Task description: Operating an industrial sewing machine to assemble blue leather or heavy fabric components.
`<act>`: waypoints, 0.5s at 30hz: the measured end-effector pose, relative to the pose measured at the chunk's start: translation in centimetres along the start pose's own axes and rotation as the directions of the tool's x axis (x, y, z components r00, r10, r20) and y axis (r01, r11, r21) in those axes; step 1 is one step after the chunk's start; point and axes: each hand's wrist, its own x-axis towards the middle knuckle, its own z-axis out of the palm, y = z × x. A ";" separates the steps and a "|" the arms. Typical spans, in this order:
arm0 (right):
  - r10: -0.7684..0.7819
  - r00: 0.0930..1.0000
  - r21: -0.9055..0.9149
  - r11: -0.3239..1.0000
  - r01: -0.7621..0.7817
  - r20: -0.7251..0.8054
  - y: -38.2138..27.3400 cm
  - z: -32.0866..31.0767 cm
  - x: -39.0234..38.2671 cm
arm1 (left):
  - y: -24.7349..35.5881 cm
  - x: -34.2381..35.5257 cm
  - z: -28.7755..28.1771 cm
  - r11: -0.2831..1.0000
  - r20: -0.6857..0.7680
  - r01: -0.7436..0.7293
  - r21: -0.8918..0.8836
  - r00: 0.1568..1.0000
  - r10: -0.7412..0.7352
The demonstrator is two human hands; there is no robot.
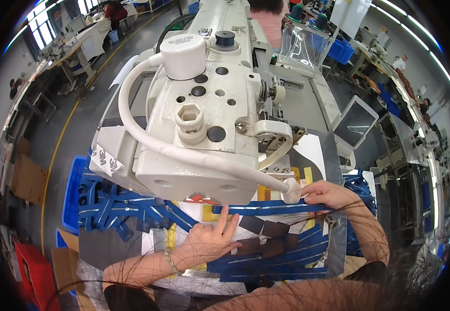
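A long blue fabric strip [269, 208] with a pale line along it lies crosswise under the front of a white industrial sewing machine [194, 150]. My left hand [212, 242] rests with its fingers stretched apart, a fingertip at the strip's left end. At the other end, my right hand [327, 197] pinches the strip between thumb and fingers. Several similar blue strips [276, 259] lie side by side just in front of my hands. The machine head hides the needle area.
A tangled heap of blue strips [111, 205] covers the left of the work surface, beside a blue bin [72, 197]. More strips [357, 192] lie at the right. A screen [357, 124] stands behind them. A red container [37, 277] sits at the lower left.
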 end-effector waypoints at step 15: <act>0.010 0.997 -0.084 0.996 -0.016 -0.078 -0.2 -1.2 0.2 | 0.3 0.1 0.3 0.989 0.151 0.130 -0.073 0.982 -0.117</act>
